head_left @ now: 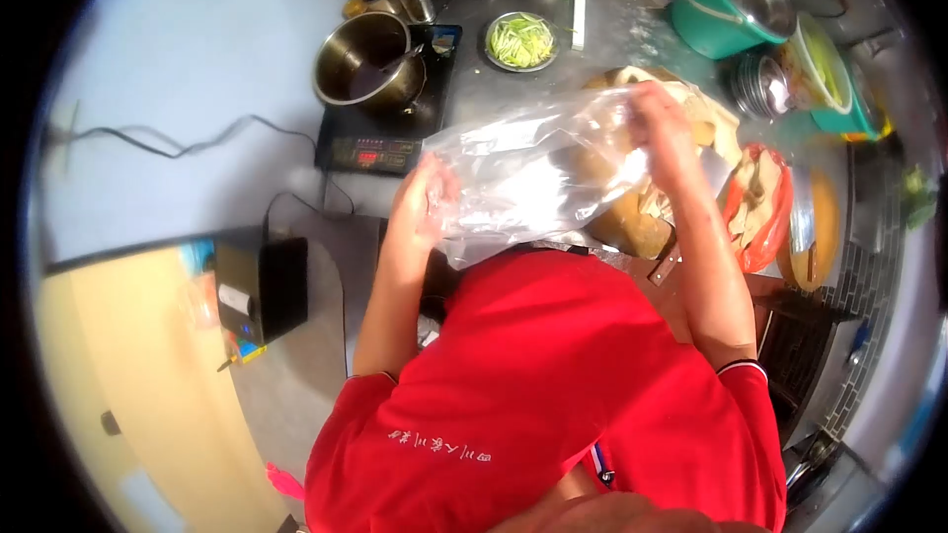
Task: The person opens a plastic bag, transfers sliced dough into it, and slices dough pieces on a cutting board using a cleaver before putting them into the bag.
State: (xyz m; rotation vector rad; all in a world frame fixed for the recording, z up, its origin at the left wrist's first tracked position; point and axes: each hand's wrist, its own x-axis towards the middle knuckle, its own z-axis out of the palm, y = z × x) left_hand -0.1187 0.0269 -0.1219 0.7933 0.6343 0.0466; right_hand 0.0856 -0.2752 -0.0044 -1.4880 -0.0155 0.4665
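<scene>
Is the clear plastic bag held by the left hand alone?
No, the left hand grips one end of the clear plastic bag while the right hand holds the other.

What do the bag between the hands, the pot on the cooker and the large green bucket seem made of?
The bag: thin, clear plastic film, glossy; it wrinkles, catches glare and shows things behind it.
The pot: shiny metal, perhaps stainless steel, judging by its bright rim.
The bucket: probably smooth plastic, from its even green colour.
</scene>
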